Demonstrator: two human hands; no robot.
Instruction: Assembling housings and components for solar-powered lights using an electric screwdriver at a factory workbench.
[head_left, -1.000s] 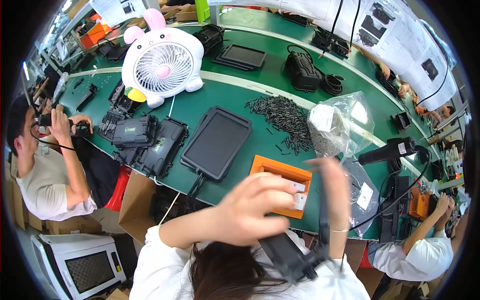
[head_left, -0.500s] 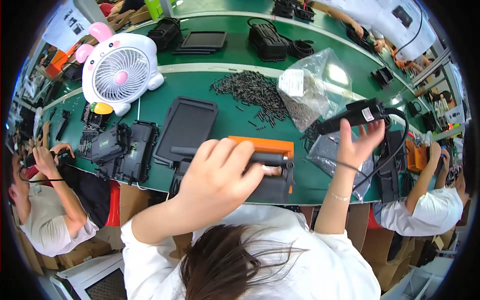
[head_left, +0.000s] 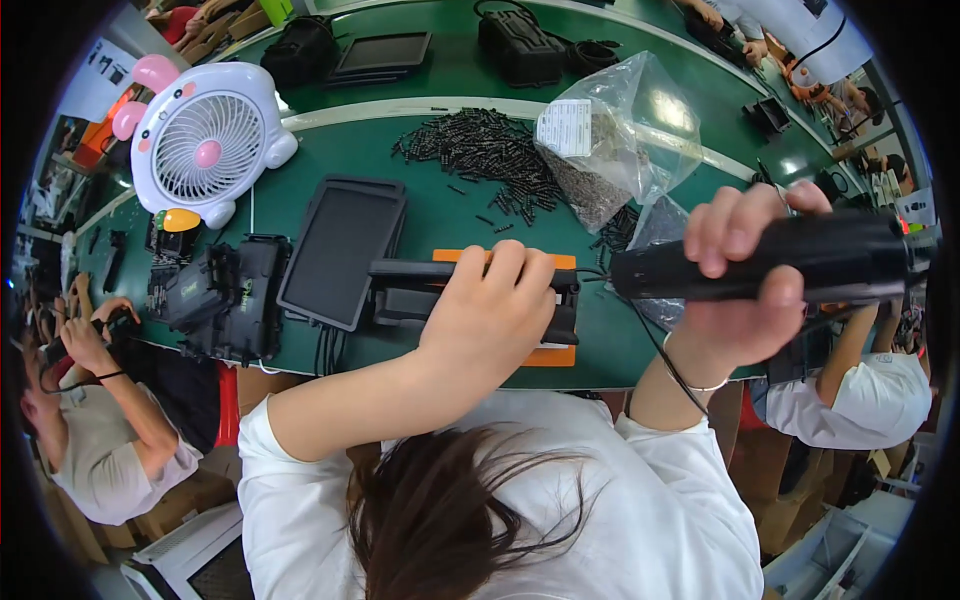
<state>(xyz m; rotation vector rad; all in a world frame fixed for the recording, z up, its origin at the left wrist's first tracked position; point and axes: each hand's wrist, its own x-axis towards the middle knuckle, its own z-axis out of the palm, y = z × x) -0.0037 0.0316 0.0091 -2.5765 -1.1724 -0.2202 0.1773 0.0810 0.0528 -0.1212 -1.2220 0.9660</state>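
My right hand (head_left: 735, 300) is wrapped around a black electric screwdriver (head_left: 840, 255), held level. Its thin bit points left and meets the right end of a black plastic case (head_left: 405, 304); whether it sits on a screw is too small to tell. Bent over that case, my left hand (head_left: 490, 315) grips it from above and hides its middle. Under the case lies an orange block (head_left: 552, 357), showing at its far and near edges. A thin cord hangs by my right wrist.
Flat black panels (head_left: 345, 250) are stacked to the left, beside black cases (head_left: 245, 300). A white fan (head_left: 210, 150) stands at the far left. Farther back lie a heap of small black pins or screws (head_left: 480, 150) and a clear bag (head_left: 600, 180). Co-workers sit on both sides.
My right hand has gone from open, beside the screwdriver, to gripping it, with the bit brought to the case. My left hand has shifted right along the case.
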